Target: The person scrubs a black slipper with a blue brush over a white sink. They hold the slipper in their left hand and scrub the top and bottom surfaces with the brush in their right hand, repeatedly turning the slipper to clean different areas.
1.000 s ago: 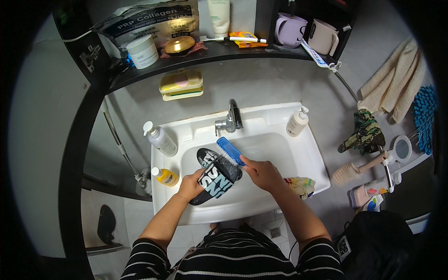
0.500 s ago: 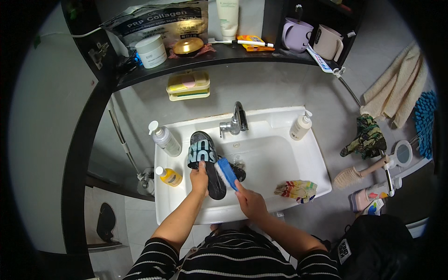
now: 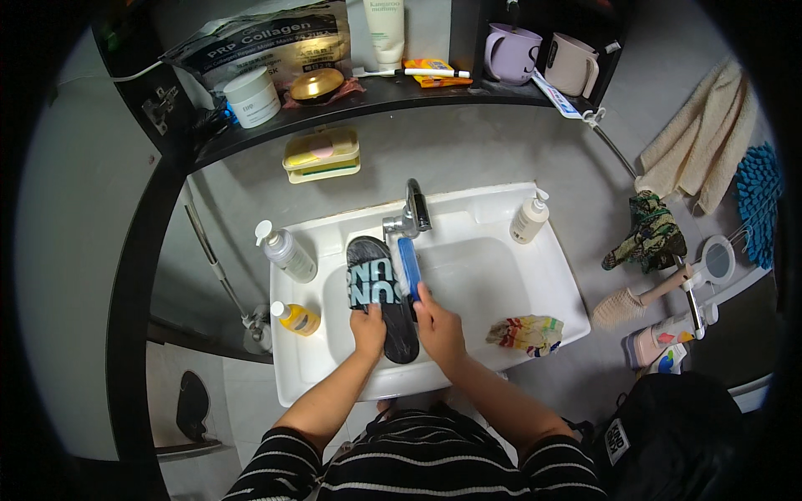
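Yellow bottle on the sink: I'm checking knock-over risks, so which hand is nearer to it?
Left. The left hand, holding the black slipper, is to the right of the yellow bottle; the right hand, gripping the blue brush, is farther right.

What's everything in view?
sink: 1, white, centre
tap: 1, chrome, sink
slipper: 1 visible, black, over sink
brush: 1, blue, beside slipper
bottles: 3, pale/yellow, sink
wad: 1, multicoloured, sink
soap dish: 1, yellow, wall
shelf: 1, black, top
pouch: 1, silver, shelf
jar: 1, white, shelf
lid: 1, gold, shelf
tubes: 2, whitish, shelf
packet: 1, orange, shelf
cups: 2, purple/beige, shelf
towel: 1, beige, right
cloth: 1, green, right
duster: 1, blue, right
hairbrush: 1, beige, right
bag: 1, black, right
left hand: 1, bare, on slipper
right hand: 1, bare, on brush
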The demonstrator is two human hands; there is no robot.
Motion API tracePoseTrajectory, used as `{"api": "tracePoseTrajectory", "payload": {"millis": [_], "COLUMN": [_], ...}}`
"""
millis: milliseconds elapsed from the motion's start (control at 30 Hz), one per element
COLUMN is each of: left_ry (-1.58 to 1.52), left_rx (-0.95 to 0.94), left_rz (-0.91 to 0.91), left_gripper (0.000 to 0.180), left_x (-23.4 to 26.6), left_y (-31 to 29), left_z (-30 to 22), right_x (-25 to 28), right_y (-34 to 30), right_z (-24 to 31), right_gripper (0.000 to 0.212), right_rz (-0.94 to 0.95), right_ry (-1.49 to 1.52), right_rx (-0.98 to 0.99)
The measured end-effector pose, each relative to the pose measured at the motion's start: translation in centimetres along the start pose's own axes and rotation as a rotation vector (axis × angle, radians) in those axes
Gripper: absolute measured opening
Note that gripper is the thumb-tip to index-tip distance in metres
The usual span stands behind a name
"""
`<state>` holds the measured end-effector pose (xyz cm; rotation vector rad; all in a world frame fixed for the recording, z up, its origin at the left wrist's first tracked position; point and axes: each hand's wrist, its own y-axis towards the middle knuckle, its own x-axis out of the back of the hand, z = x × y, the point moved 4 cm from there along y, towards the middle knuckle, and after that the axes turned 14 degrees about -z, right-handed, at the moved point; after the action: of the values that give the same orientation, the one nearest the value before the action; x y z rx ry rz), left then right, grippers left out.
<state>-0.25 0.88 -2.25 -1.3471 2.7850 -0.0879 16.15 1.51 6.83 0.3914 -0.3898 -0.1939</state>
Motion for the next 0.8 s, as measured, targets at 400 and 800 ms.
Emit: {"api": "tracePoseTrajectory", "payload": {"millis": [400, 800], "left_ry": [0.122, 0.056], "left_rx": [0.258, 1.015], "left_rz": [0.165, 0.504], "left_gripper": [0.027, 0.051], "left_x": [0.5, 1.3], "left_y": [1.5, 1.2], "left_z": [2.9, 1.4], "right_x": [-0.1, 1.6], "right_y": [-0.9, -0.4], "right_z": [-0.6, 1.0], "right_gripper": [0.039, 0.045], "right_rz": [0.014, 0.628], "right_ry": [-0.007, -0.552], "right_rx": [0.099, 0.369]}}
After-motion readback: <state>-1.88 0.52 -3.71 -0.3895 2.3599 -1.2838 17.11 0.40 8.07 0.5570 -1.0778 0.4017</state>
